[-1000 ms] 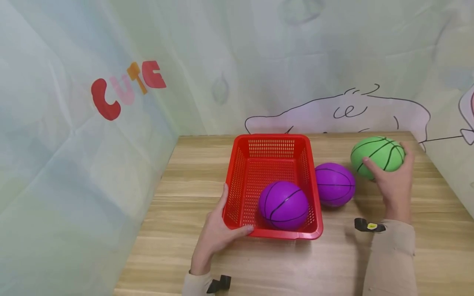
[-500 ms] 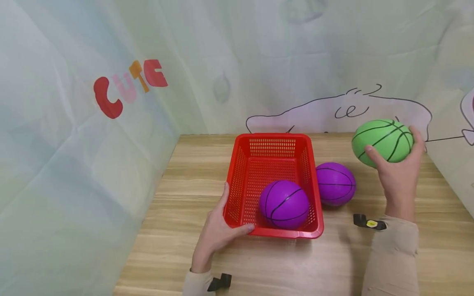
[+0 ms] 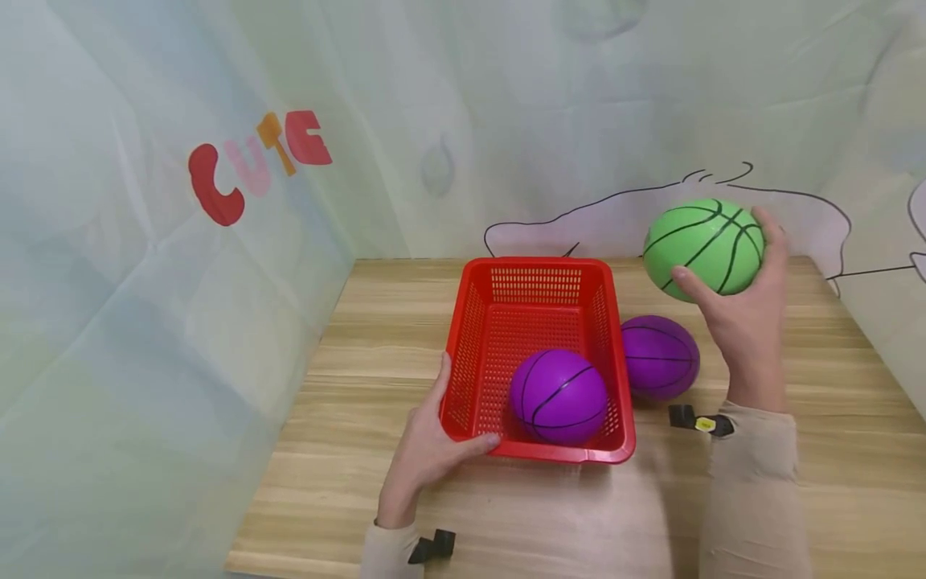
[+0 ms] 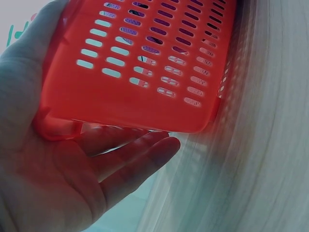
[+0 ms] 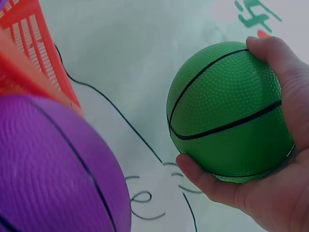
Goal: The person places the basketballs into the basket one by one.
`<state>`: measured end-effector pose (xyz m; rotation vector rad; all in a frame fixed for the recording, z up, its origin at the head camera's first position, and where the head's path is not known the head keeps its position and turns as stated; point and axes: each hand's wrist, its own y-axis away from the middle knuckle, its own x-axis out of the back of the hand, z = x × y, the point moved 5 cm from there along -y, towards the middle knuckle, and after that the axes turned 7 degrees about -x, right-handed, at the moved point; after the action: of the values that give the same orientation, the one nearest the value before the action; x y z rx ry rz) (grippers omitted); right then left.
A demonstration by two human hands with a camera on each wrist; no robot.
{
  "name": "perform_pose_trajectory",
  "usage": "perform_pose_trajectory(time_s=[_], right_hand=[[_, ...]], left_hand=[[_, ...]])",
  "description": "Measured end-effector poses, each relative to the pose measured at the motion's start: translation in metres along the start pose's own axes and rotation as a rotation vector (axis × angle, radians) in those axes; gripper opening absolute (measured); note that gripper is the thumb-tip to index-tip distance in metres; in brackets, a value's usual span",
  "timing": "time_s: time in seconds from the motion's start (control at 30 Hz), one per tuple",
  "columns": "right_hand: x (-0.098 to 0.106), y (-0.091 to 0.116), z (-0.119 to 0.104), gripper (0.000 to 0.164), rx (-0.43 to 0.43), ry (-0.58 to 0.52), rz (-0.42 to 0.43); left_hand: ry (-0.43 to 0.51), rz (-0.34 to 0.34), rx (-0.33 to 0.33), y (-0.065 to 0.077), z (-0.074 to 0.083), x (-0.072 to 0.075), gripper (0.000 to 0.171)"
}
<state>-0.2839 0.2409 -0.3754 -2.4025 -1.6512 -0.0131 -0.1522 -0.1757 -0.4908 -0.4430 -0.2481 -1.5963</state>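
My right hand grips a small green basketball, thumb on its near side and fingers round its far right. In the head view the ball overlaps the back edge of the table, above and behind a purple basketball. That purple ball rests on the table against the right side of a red plastic basket. A second purple basketball lies inside, in the near right part. My left hand holds the basket's near left corner, its thumb over the rim and its other fingers outside, below the rim.
The wooden table carries everything and ends at a printed cloth backdrop behind and on the left. Black camera mounts sit on both wrists.
The right hand has lifted the green basketball up off the table, then carried it left toward the basket. The left hand and the basket have stayed in place.
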Motion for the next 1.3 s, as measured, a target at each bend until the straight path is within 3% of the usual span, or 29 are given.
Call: perform_pose_trajectory(time_s=[0.33,0.83,1.13,1.3], right_hand=[[-0.033,0.007,-0.011,0.11,0.044,0.086,-0.124],[-0.078,0.01,-0.026,0.119,0.188,0.224,-0.352],[-0.105,0.003,-0.02,0.122,0.309,0.328,-0.498],[-0.117,0.003,-0.014,0.125,0.327,0.422,-0.561]], left_hand=[[0.033,-0.006,-0.017,0.0,0.001,0.0,0.141],[0.045,-0.006,-0.026,-0.001,0.002,0.0,0.139],[0.033,-0.009,-0.043,-0.004,0.002,0.001,0.14],[0.042,-0.01,-0.042,-0.002,0.002,-0.001,0.139]])
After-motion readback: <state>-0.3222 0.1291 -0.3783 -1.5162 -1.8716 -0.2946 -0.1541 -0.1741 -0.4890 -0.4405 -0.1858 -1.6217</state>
